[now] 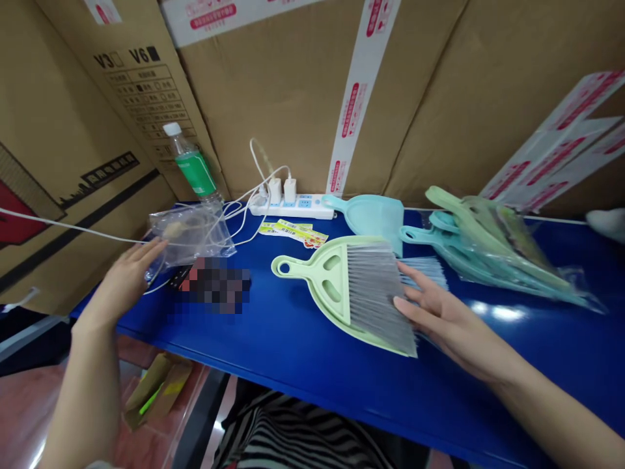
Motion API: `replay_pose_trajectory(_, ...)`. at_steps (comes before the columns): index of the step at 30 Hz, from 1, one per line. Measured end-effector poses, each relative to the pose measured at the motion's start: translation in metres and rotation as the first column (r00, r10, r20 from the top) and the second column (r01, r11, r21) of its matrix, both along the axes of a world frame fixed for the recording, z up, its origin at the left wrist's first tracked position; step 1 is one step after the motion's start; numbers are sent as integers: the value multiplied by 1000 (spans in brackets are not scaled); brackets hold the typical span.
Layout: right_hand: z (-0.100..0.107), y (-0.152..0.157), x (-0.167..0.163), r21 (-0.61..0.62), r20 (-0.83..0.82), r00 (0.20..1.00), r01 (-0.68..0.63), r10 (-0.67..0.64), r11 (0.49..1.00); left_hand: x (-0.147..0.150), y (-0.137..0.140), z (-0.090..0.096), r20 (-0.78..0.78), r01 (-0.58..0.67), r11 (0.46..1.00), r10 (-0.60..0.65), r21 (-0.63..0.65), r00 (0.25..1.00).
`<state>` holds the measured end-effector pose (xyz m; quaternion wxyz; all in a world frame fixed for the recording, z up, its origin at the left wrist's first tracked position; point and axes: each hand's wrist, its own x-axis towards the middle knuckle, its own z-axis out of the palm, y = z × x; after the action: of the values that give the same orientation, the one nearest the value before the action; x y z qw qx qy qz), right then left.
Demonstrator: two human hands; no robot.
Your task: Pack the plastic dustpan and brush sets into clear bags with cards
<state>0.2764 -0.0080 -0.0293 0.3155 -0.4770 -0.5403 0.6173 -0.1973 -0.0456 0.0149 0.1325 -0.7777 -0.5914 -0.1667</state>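
A light-green dustpan with a matching hand brush (328,280) lies on the blue table in front of me, its grey bristles pointing right. My right hand (442,319) is at the bristle tips, fingers stretched out and touching the edge; I see no grip around it. Blue bristles (427,270) show partly behind the fingers. On the left, my left hand (124,280) is open, fingers extended, beside a clear plastic bag (200,238) and a white cable. Whether its fingertips touch the bag is unclear.
Behind lie a blue dustpan (374,215) and bagged green and blue dustpan sets (502,251). A power strip (300,207) with plugs, printed strips (295,231), a green-labelled bottle (193,166) and a blurred-out object (215,286) are nearby. Cardboard (293,98) walls the back.
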Motion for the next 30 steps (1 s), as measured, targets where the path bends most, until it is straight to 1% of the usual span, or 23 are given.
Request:
replay_pose_trajectory(2,-1,1,1,21,11,1000,-9,9,1000,16,-2,9,-16,-81,986,84,146,996)
replay_pose_trajectory(3,0,2,1,29,13,1000,-14,14,999,31,-3,13,0,-109,977,111,183,994)
replay_pose_trajectory(5,0,2,1,29,3,1000,-30,30,999,69,-4,18,24,-84,979,81,185,996)
replay_pose_trajectory(6,0,2,0,20,-9,999,-41,41,999,90,-2,18,18,-8,994,6,114,1000)
replay_pose_trajectory(7,0,1,0,10,-21,998,-53,53,999,111,0,17,0,109,994,-109,4,994)
replay_pose_trajectory(9,0,1,1,2,-40,996,-79,79,997,149,8,9,-44,293,943,-303,-155,952)
replay_pose_trajectory(10,0,1,2,6,-38,995,-97,97,995,164,13,3,-72,345,921,-362,-181,930)
replay_pose_trajectory(12,1,3,9,18,-12,988,-156,156,988,185,24,-7,-108,374,897,-407,-236,907)
replay_pose_trajectory(14,4,6,17,53,54,980,-193,190,980,194,32,-14,-90,394,872,-435,-291,896)
replay_pose_trajectory(15,7,8,20,114,102,982,-167,156,979,196,34,-16,-80,400,869,-439,-293,895)
replay_pose_trajectory(16,11,8,22,216,154,985,-106,73,971,197,36,-18,-75,406,870,-442,-279,894)
replay_pose_trajectory(17,15,8,23,363,190,980,-22,-51,932,197,36,-18,-78,413,876,-443,-249,893)
replay_pose_trajectory(18,19,6,21,519,206,961,51,-183,853,197,36,-18,-86,420,881,-445,-217,891)
replay_pose_trajectory(19,23,3,17,653,209,938,77,-277,753,198,35,-18,-96,426,885,-448,-187,889)
replay_pose_trajectory(20,25,-2,11,751,226,922,41,-315,659,199,33,-18,-105,431,887,-450,-163,887)
replay_pose_trajectory(21,27,-6,4,793,289,917,-67,-277,606,201,31,-17,-113,432,890,-448,-145,887)
replay_pose_trajectory(23,26,-16,-11,798,456,876,-325,-156,507,205,27,-17,-129,423,897,-438,-128,890)
replay_pose_trajectory(24,23,-20,-17,802,508,847,-399,-156,444,207,25,-17,-140,418,900,-433,-124,890)
replay_pose_trajectory(25,20,-23,-23,814,534,822,-436,-199,383,210,24,-17,-152,416,901,-432,-123,889)
replay_pose_trajectory(26,16,-26,-27,806,566,794,-478,-221,348,212,24,-17,-163,419,900,-435,-124,886)
replay_pose_trajectory(27,13,-27,-30,801,581,778,-494,-241,338,214,24,-17,-173,424,897,-441,-125,881)
replay_pose_trajectory(28,11,-28,-31,794,593,765,-504,-251,341,216,25,-16,-184,431,893,-449,-130,875)
replay_pose_trajectory(30,8,-29,-31,780,608,752,-506,-255,368,219,26,-15,-203,443,884,-465,-146,862)
